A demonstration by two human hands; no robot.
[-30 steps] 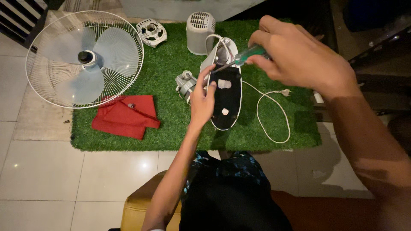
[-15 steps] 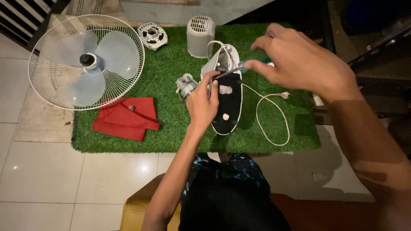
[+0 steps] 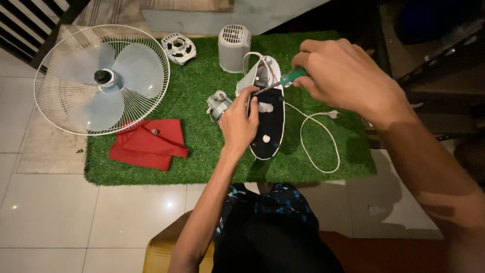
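Observation:
My left hand (image 3: 239, 121) grips the edge of a fan base (image 3: 270, 129), a white oval shell turned over so its black underside faces up. In my right hand (image 3: 343, 76) is a green-handled screwdriver (image 3: 283, 81), its tip pointing down-left at the top of the base near my left fingers. A white power cord (image 3: 316, 139) loops out from the base to the right. Both lie over a green turf mat (image 3: 202, 151).
A wire fan guard with blades (image 3: 101, 78) lies at the left. A red cloth (image 3: 149, 144) sits below it. A small motor (image 3: 217, 103), a grey motor cover (image 3: 234, 48) and a white round part (image 3: 180, 48) rest on the mat. Tiled floor surrounds it.
My right hand has shifted slightly and brought the screwdriver tip down toward the top of the base. My left hand has stayed on the base.

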